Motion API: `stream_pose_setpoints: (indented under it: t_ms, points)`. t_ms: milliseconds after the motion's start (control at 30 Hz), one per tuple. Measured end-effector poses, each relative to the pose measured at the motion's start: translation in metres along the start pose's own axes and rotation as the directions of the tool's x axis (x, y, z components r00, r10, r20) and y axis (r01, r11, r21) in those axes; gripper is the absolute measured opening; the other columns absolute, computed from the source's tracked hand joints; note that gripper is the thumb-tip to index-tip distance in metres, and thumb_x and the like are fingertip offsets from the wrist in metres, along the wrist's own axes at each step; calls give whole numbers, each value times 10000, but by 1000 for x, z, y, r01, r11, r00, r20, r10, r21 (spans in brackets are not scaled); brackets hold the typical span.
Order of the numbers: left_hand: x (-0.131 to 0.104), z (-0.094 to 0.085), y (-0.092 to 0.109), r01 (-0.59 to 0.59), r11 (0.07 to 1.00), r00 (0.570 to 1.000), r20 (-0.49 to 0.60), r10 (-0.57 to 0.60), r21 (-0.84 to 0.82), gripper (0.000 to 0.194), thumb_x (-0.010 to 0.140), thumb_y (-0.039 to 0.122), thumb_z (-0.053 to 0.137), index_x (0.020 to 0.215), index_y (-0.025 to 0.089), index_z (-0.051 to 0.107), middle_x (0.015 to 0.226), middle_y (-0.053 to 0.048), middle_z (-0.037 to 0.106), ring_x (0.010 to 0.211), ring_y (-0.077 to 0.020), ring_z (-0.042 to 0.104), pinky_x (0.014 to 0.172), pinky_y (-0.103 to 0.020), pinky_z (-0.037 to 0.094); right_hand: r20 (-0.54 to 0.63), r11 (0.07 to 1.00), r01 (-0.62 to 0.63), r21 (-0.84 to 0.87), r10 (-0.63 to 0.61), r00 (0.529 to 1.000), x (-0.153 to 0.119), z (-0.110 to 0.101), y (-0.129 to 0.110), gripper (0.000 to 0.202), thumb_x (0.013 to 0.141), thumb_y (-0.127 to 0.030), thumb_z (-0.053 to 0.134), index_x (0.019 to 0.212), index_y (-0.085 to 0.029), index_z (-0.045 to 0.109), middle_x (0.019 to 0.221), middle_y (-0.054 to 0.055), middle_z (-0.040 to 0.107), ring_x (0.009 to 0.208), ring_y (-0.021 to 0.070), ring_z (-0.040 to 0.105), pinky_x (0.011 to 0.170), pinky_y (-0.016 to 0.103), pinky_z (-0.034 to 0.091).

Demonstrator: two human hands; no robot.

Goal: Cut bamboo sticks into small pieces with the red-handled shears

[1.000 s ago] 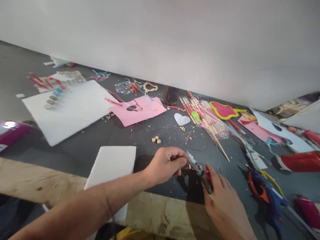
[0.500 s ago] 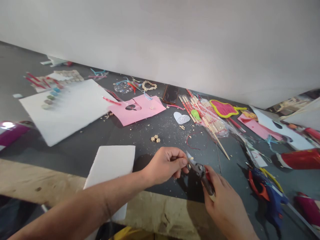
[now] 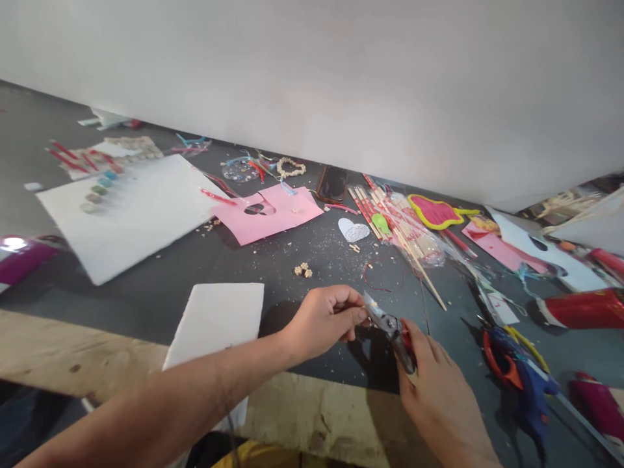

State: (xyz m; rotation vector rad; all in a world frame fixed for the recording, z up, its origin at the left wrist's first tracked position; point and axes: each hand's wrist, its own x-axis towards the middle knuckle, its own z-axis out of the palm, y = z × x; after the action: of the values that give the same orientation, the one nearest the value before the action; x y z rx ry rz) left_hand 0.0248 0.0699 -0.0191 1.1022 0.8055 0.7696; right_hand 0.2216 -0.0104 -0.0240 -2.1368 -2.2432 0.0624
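My right hand (image 3: 441, 383) is wrapped round the handles of a pair of pruning shears (image 3: 391, 327), whose blades point up and left. Right at those blades, my left hand (image 3: 324, 320) has thumb and fingers pinched together. A small pale bit shows by the blades, but the fingers hide what they hold. Beyond my left hand lies a little cluster of pale wooden beads or pieces (image 3: 303, 270). Farther back are a white paper heart (image 3: 353, 230) and a small pair of short stick pieces (image 3: 354, 248).
Wooden sticks (image 3: 419, 266) in plastic wrap lie behind the shears. A blue glue gun (image 3: 529, 383) and a red can (image 3: 582, 309) are on the right. White foam boards (image 3: 214, 318) and pink paper (image 3: 263, 218) lie leftward. A phone (image 3: 333, 184) rests near the wall.
My right hand and the shears have shifted very slightly, with the blades still at my left fingertips. My left hand has barely moved. The things on the table stay put.
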Motion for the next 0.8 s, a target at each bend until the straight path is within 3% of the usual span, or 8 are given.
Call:
stream_pose_setpoints:
  t_ms: [233, 433, 567, 800]
  points:
    - [-3, -3, 1, -6, 998, 1000, 11, 5, 57, 162, 773, 264, 553, 682, 134, 590, 545, 25, 560, 419, -52, 476, 442, -164, 381, 48, 1000, -5, -27, 7, 999, -4, 1, -1, 589, 800, -219, 424, 1358, -207, 234, 1018, 94, 602, 927, 253, 578, 723, 384, 455]
    - [-4, -1, 3, 19, 1000, 998, 61, -19, -1, 212, 780, 283, 553, 633, 131, 567, 490, 28, 556, 374, -45, 455, 413, -165, 365, 58, 999, 10, -49, -7, 998, -4, -2, 1, 622, 800, -194, 417, 1378, -210, 188, 1025, 93, 595, 930, 249, 570, 722, 381, 451]
    - [-4, -1, 4, 47, 998, 996, 78, -44, -32, 214, 763, 303, 577, 645, 126, 560, 595, -13, 628, 382, -41, 471, 410, -170, 369, 50, 998, 20, -56, -18, 999, -4, -2, 1, 598, 782, -187, 433, 1350, -193, 245, 1009, 91, 600, 911, 245, 574, 737, 384, 448]
    - [-3, -1, 3, 71, 995, 994, 85, -65, -66, 213, 767, 285, 562, 633, 120, 543, 592, -21, 622, 369, -37, 454, 403, -171, 368, 93, 996, 72, -50, -67, 993, -2, -1, 5, 482, 776, -183, 423, 1257, -169, 378, 1020, 92, 629, 833, 218, 613, 723, 344, 451]
